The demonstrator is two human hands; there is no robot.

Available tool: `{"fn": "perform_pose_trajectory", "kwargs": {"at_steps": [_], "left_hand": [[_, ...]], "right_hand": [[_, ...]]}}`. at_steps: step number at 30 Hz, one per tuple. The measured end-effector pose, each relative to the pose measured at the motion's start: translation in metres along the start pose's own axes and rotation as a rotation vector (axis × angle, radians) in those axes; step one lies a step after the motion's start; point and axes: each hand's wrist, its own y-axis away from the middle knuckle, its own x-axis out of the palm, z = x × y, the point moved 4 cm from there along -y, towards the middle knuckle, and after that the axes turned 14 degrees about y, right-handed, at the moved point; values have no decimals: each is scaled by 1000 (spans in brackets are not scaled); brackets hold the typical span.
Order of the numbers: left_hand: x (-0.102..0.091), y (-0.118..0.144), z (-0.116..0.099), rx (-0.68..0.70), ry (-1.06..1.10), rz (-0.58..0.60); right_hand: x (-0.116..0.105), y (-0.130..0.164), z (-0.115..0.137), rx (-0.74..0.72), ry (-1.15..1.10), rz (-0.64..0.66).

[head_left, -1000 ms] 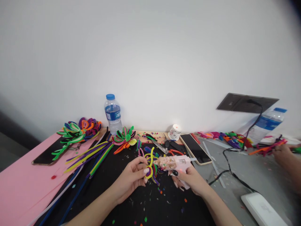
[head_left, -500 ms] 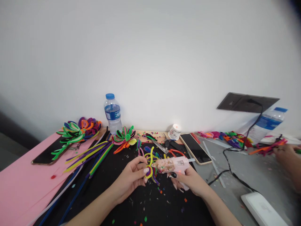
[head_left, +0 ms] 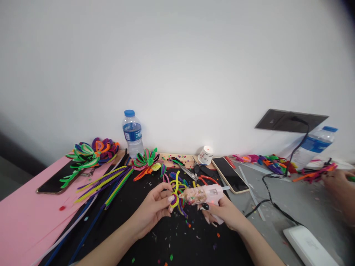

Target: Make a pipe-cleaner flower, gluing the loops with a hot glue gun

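Between the thumb and fingers of my left hand (head_left: 159,205) is a pipe cleaner piece (head_left: 175,199), yellow and purple and bent into curls. My right hand (head_left: 222,212) is wrapped round a pink glue gun (head_left: 206,194), whose nozzle points left and meets or nearly meets the curled piece. A clear glue stick (head_left: 226,188) pokes out of the gun's back end. Behind the held piece lie more pipe cleaner bits, partly hidden, and red-handled pliers (head_left: 203,179). A pipe cleaner flower (head_left: 149,162) in green, pink and orange lies beyond my left hand.
Pipe cleaners (head_left: 107,183) and a flower bunch (head_left: 94,153) lie left, over a phone (head_left: 57,177). A water bottle (head_left: 132,133), paper cup (head_left: 205,155) and second phone (head_left: 231,175) stand or lie behind. A black cable (head_left: 267,188) crosses the right side, near another person's hand (head_left: 335,179).
Both hands stay almost in place. The curled piece and the glue gun's nozzle have shifted only very slightly; the grips are the same.
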Motion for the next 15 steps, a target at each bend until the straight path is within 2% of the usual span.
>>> {"fn": "perform_pose_trajectory", "kwargs": {"at_steps": [6, 15], "left_hand": [[0, 0, -2, 0, -2, -10], [-1, 0, -3, 5, 2, -12]], "right_hand": [[1, 1, 3, -3, 19, 41], [0, 2, 3, 10, 22, 19]]}}
